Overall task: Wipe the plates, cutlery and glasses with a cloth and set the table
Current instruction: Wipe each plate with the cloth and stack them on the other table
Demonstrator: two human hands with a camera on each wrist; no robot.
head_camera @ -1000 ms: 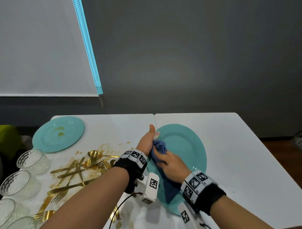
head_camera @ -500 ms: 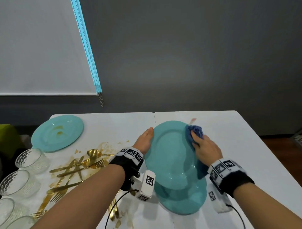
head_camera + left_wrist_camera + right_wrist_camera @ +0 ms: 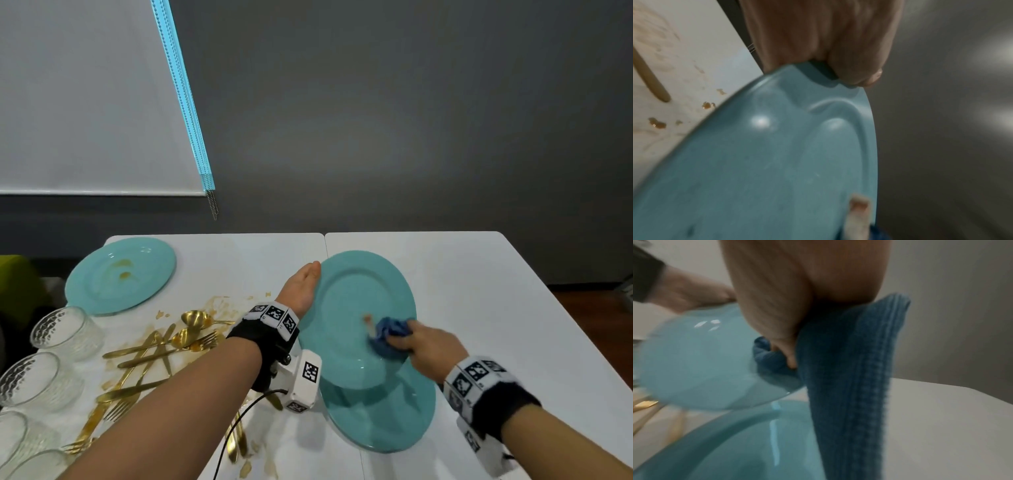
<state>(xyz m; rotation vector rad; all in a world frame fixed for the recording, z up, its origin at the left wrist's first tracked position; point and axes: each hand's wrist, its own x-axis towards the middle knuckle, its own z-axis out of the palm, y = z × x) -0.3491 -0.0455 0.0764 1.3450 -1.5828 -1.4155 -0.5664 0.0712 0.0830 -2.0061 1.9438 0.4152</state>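
My left hand grips the left rim of a teal plate, holding it tilted above the table. In the left wrist view the fingers curl over that plate's edge. My right hand clutches a bunched blue cloth and presses it against the plate's lower right face. The right wrist view shows the cloth hanging from the hand against the plate. A second teal plate lies flat on the table underneath. A dirty teal plate sits at the far left.
Gold forks, spoons and knives lie in a heap on brown food smears left of centre. Several ribbed glasses stand along the left edge. The white table stretches bare to the right. A blind's cord hangs by the grey wall.
My right hand moved the cloth from the plate's left side to its top right rim, then down to the lower right. The left hand kept hold of the lifted plate.
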